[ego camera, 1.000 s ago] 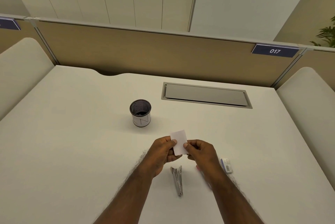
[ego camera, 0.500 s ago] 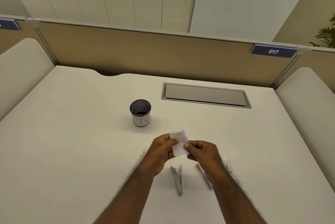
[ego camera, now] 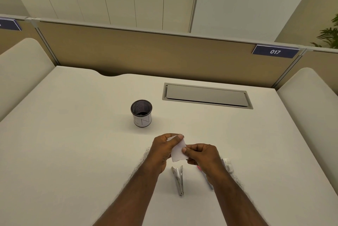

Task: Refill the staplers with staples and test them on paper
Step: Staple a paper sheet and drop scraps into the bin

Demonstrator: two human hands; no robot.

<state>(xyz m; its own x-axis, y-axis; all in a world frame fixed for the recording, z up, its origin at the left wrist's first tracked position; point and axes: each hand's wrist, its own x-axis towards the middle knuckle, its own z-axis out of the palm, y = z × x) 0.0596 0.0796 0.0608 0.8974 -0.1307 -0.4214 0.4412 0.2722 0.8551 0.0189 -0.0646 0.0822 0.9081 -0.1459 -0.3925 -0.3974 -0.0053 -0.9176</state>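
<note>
My left hand (ego camera: pixel 163 149) and right hand (ego camera: pixel 202 154) both pinch the small white paper slip (ego camera: pixel 178 150), now tilted more than before, above the near desk. The open silver metal stapler (ego camera: pixel 178 180) lies unmoved, just nearer.

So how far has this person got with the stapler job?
Hard to call anything finished. Both hands, left hand and right hand, pinch a small slip of paper above the desk; whether it holds a staple is too small to tell. A metal stapler lies untouched below, a second, pink-tipped one is half hidden by the right wrist, beside a small box, perhaps staples. Loading and testing can't be confirmed.
</note>
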